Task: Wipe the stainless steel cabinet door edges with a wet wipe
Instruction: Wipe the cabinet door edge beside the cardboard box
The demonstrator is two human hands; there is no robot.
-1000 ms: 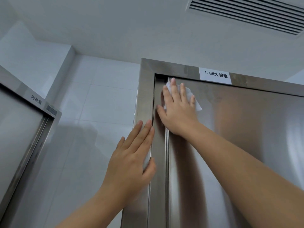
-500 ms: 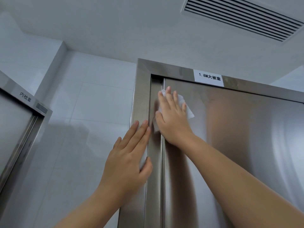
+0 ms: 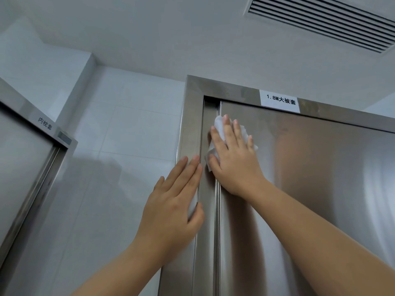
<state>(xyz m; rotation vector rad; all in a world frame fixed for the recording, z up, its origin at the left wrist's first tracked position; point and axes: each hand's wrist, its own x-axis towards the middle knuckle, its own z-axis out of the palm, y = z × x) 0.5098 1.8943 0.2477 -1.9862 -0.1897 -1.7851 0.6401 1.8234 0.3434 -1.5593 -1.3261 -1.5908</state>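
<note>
Right grip [image 3: 232, 159] flat and spread, palm pressing the wet wipe [image 3: 220, 127] against the steel rather than pinching it, white folds showing past the fingertips and beside the thumb; pressed this way, probably, to spread the damp cloth over as much metal as one pass allows. Wipe lying high on the left margin of the cabinet door [image 3: 310, 189], just under the top corner, lapping across the vertical door edge [image 3: 217, 210] toward the recessed channel. Left grip [image 3: 177, 201] open too, empty as far as can be seen, fingers laid flat along the outer frame [image 3: 189, 129] with the thumb hooked near the inner lip, likely a brace for reaching overhead. Above, a white label [image 3: 279, 101] stuck on the top rail. Further out, white wall tiles [image 3: 132, 135], a second steel cabinet [image 3: 23, 167] at far left, and a ceiling vent [image 3: 324, 20]. Most of the long edge below apparently not yet wiped
</note>
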